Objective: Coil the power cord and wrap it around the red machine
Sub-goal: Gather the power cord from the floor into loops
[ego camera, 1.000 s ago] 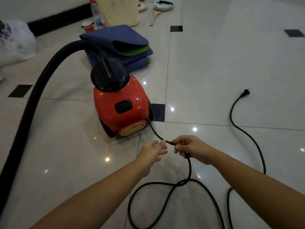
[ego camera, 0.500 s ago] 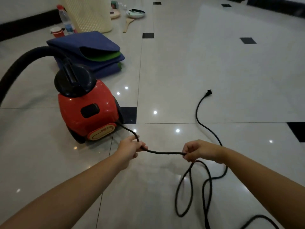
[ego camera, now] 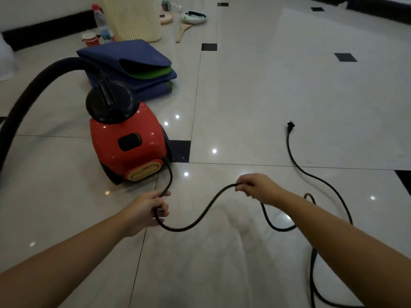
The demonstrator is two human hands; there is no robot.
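Starting at the far left, a thick black hose [ego camera: 33, 90] arcs up from the floor to the black top of the red machine [ego camera: 126, 150], which stands on the pale tiles [ego camera: 266, 85]. Behind it lies a folded blue mat [ego camera: 124, 56], and further back a cream basket [ego camera: 133, 18] and a plastic bottle [ego camera: 101, 21]. The power cord [ego camera: 200, 216] leaves the lower corner of the machine and runs down into the left hand [ego camera: 146, 207], whose fingers are curled closed around it. From there the cord sags in a loose curve and rises to the right hand [ego camera: 255, 187], pinched shut on it. Past this hand the cord loops on the floor, and its plug [ego camera: 290, 126] lies well apart on the right.
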